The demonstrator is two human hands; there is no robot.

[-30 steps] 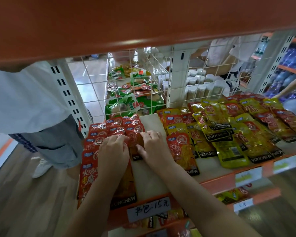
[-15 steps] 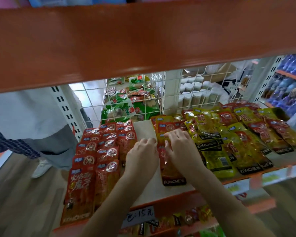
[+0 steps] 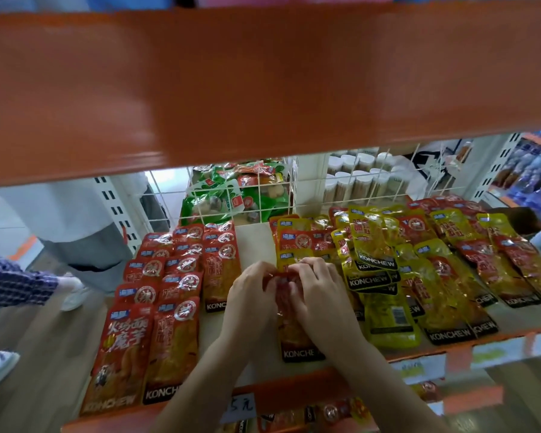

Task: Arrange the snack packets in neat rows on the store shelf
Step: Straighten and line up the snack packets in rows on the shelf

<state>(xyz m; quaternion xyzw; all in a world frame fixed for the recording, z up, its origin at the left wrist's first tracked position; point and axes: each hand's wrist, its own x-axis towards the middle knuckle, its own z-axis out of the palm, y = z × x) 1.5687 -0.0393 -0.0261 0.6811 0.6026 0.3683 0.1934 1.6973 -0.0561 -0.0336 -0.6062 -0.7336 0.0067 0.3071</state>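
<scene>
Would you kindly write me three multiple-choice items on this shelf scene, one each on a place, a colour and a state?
1. Where do the green packets lie?
A. Behind the wire grid at the back
B. At the shelf's front edge
C. In the person's hands

2. What colour is the shelf board overhead?
A. Blue
B. Orange
C. White

3. What are the two hands doing?
A. Hanging idle
B. Pressing a price tag
C. Gripping one packet together

Answers: 1 A, they show through the grid. 2 B, the board is plainly orange. 3 C, the left hand and right hand curl round the red packet.
</scene>
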